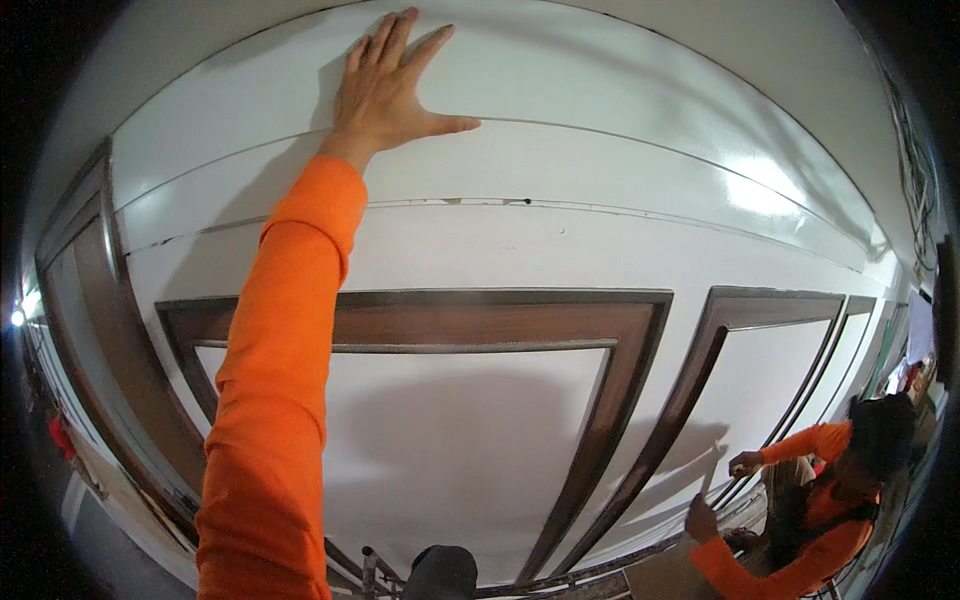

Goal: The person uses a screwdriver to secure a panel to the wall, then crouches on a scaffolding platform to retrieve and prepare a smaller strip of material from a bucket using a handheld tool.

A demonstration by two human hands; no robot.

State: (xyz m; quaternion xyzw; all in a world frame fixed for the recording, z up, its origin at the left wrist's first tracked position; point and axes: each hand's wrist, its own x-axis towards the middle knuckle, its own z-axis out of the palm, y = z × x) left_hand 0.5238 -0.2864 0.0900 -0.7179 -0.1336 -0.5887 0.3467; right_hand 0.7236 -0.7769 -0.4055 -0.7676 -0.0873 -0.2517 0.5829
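Observation:
My left hand [388, 105] is raised high, its fingers and thumb spread and its palm side toward a glossy white wall panel [590, 80]. The fingertips seem to rest flat on the panel, near its upper edge. The thumb points right, beside a thin seam that runs across the white surface. Below, a second joint line [470, 202] shows small chips and a dark spot. My left forearm, in an orange sleeve, covers part of a brown wooden frame moulding [500, 318] fixed to the wall. My right hand is out of view.
At the lower right a co-worker [840, 500] in orange sleeves holds a thin, flat, pale tool near the wall. A second brown moulding [690, 390] stands right of the first. Metal pipes [370, 572] and a dark rounded shape [440, 573] are at the bottom. Cables [915, 190] hang far right.

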